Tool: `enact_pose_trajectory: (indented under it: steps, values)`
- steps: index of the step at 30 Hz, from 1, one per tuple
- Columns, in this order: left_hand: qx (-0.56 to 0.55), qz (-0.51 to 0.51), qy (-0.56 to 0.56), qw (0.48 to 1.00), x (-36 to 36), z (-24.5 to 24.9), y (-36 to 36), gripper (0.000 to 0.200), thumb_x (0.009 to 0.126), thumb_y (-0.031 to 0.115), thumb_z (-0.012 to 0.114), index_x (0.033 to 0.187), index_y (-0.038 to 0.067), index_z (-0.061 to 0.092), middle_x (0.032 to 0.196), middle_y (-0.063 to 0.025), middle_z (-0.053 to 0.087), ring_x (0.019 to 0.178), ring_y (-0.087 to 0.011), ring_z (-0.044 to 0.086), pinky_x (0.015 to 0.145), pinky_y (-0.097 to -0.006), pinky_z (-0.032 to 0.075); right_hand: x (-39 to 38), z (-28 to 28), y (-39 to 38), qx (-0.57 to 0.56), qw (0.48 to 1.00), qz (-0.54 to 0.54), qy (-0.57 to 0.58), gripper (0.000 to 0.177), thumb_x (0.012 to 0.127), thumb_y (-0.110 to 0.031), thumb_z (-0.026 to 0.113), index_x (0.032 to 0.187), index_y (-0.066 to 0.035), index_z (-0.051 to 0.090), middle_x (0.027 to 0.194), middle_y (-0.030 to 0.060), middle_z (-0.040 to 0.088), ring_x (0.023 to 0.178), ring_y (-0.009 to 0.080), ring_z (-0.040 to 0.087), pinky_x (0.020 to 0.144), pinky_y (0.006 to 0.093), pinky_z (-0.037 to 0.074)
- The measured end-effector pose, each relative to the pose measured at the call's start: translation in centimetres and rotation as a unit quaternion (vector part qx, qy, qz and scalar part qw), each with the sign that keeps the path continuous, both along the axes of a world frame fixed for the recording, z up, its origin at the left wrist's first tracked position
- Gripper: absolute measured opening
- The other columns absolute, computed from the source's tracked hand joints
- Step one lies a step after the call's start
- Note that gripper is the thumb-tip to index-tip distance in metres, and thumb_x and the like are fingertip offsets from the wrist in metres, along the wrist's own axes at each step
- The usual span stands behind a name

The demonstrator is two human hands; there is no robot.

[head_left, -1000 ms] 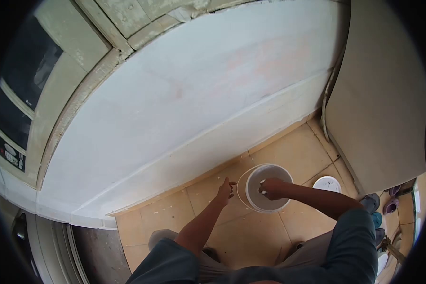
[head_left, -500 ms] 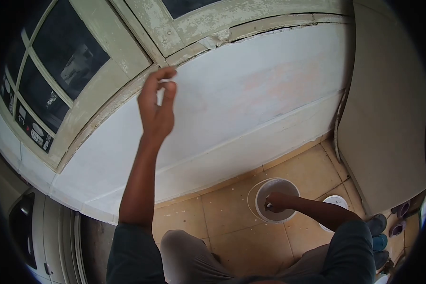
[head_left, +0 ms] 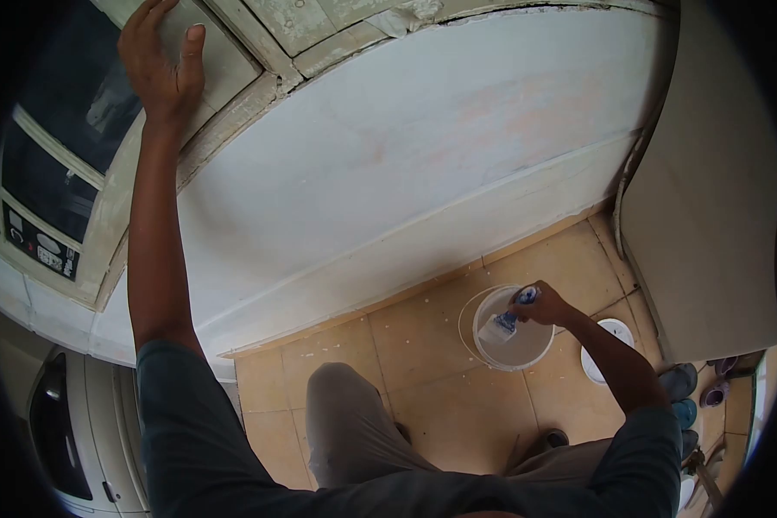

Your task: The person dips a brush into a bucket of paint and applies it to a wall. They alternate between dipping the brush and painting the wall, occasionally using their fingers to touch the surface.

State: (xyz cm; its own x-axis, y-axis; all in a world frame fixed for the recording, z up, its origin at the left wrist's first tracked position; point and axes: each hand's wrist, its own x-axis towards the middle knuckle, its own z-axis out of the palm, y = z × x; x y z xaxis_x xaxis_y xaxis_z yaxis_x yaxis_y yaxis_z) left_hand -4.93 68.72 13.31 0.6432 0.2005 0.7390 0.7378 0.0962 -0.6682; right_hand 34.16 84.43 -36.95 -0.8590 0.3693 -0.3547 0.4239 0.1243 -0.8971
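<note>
My left hand (head_left: 162, 76) is raised at the upper left with its fingers apart, against the peeling cream window frame (head_left: 224, 78); it holds nothing. My right hand (head_left: 544, 307) grips a paintbrush (head_left: 501, 326) with a blue-and-white handle and pale bristles. The brush is tilted down over the mouth of a white bucket (head_left: 528, 352) on the floor, whose wire handle hangs to one side. In front of me stretches a low white wall (head_left: 388, 181) with faint pinkish patches.
A white lid (head_left: 589, 366) lies on the tiled floor (head_left: 440, 414) right of the bucket. Several shoes (head_left: 684, 413) stand at the lower right, below a large beige panel (head_left: 716, 216). A vehicle (head_left: 86, 423) shows at the lower left. My knee (head_left: 345, 406) is near the wall.
My left hand has moved up and left, from in front of the wall to the window frame. My right hand has risen from inside the bucket, bringing the paintbrush into view.
</note>
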Motion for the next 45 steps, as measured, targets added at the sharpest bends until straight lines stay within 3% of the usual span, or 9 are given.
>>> enact_pose_trajectory:
  steps: [9, 10, 14, 17, 21, 27, 35, 41, 45]
  values:
    - [-0.037, -0.143, -0.097, 0.984, -2.0, -0.1, 0.1, 0.043, 0.096, 0.043, 0.057, 0.121, 0.009, 0.064, 0.129, -0.0090, 0.062, 0.122, -0.0290, 0.053, 0.105, -0.0410, 0.036, 4.3, 4.3, 0.4, -0.254, 0.900, -0.335, 0.115, 0.019, 0.095, -0.022, 0.064, 0.093, -0.003, 0.066, 0.081, 0.0047, 0.065, 0.064, 0.0129, 0.057, 0.059, 0.0262, 0.047]
    - [0.027, -0.203, -0.039, 0.978, 0.4, 0.2, 1.0, 0.031, 0.101, 0.028, 0.050, 0.099, 0.002, 0.067, 0.099, -0.0130, 0.061, 0.088, -0.0289, 0.057, 0.078, -0.0447, 0.043, 4.5, 5.3, 0.2, -0.276, 0.888, -0.345, 0.128, 0.018, 0.096, -0.021, 0.064, 0.092, -0.003, 0.065, 0.081, 0.0043, 0.065, 0.063, 0.0126, 0.057, 0.058, 0.0264, 0.046]
    - [-0.010, -0.027, -0.077, 0.997, -3.4, 0.5, -0.5, 0.062, 0.091, 0.055, 0.057, 0.118, 0.000, 0.055, 0.121, -0.0202, 0.056, 0.115, -0.0332, 0.054, 0.100, -0.0457, 0.039, 3.6, 10.6, 0.1, -0.283, 0.858, -0.384, 0.189, 0.016, 0.097, -0.021, 0.063, 0.092, -0.006, 0.063, 0.082, 0.0036, 0.064, 0.062, 0.0114, 0.055, 0.057, 0.0257, 0.044]
    - [-0.031, -0.093, -0.081, 0.992, -3.0, 0.3, -0.1, 0.055, 0.091, 0.049, 0.060, 0.117, 0.000, 0.056, 0.120, -0.0197, 0.056, 0.117, -0.0336, 0.053, 0.101, -0.0444, 0.039, 2.6, 14.4, 0.5, -0.271, 0.835, -0.385, 0.283, 0.017, 0.098, -0.023, 0.062, 0.094, -0.006, 0.063, 0.084, 0.0038, 0.064, 0.062, 0.0105, 0.055, 0.055, 0.0235, 0.044]
    - [-0.067, -0.043, -0.064, 0.995, 0.3, -2.2, -0.6, 0.030, 0.096, 0.030, 0.061, 0.117, 0.009, 0.067, 0.127, -0.0091, 0.062, 0.124, -0.0293, 0.052, 0.104, -0.0412, 0.039, -0.8, 18.8, -0.4, -0.312, 0.734, -0.396, 0.456, 0.017, 0.098, -0.022, 0.062, 0.095, -0.005, 0.062, 0.085, 0.0045, 0.065, 0.065, 0.0112, 0.058, 0.056, 0.0208, 0.050]
    - [-0.102, 0.005, -0.086, 0.991, -0.1, -3.8, 0.4, 0.016, 0.094, 0.008, 0.061, 0.107, 0.007, 0.070, 0.121, -0.0091, 0.062, 0.125, -0.0299, 0.050, 0.103, -0.0422, 0.041, -8.5, 23.7, -4.9, -0.315, 0.647, -0.327, 0.613, 0.022, 0.099, -0.022, 0.061, 0.105, -0.001, 0.061, 0.093, 0.0081, 0.066, 0.076, 0.0149, 0.067, 0.067, 0.0230, 0.058]
    - [-0.092, 0.017, -0.084, 0.992, -0.3, -3.8, 0.5, 0.026, 0.082, -0.002, 0.065, 0.105, 0.010, 0.071, 0.121, -0.0075, 0.061, 0.122, -0.0306, 0.051, 0.098, -0.0406, 0.047, -13.0, 27.3, -9.8, 0.024, 0.761, -0.278, 0.586, 0.017, 0.094, -0.009, 0.067, 0.104, 0.005, 0.065, 0.101, 0.0146, 0.068, 0.083, 0.0187, 0.068, 0.079, 0.0301, 0.055]
    - [-0.106, 0.002, -0.108, 0.989, -0.5, -3.7, 0.2, 0.021, 0.086, 0.000, 0.063, 0.104, 0.009, 0.072, 0.120, -0.0074, 0.063, 0.121, -0.0297, 0.053, 0.099, -0.0395, 0.046, -13.3, 27.8, -7.4, 0.350, 0.700, -0.339, 0.522, 0.010, 0.087, 0.006, 0.066, 0.097, 0.005, 0.068, 0.092, 0.0170, 0.071, 0.080, 0.0184, 0.068, 0.074, 0.0286, 0.054]
    - [-0.103, 0.005, -0.097, 0.990, -0.4, -3.7, 0.3, 0.021, 0.087, 0.000, 0.063, 0.104, 0.009, 0.072, 0.120, -0.0079, 0.063, 0.121, -0.0305, 0.053, 0.100, -0.0403, 0.045, -8.4, 26.4, -1.6, 0.394, 0.626, -0.476, 0.475, 0.011, 0.092, 0.001, 0.063, 0.100, 0.005, 0.069, 0.088, 0.0133, 0.071, 0.077, 0.0159, 0.069, 0.070, 0.0273, 0.055]
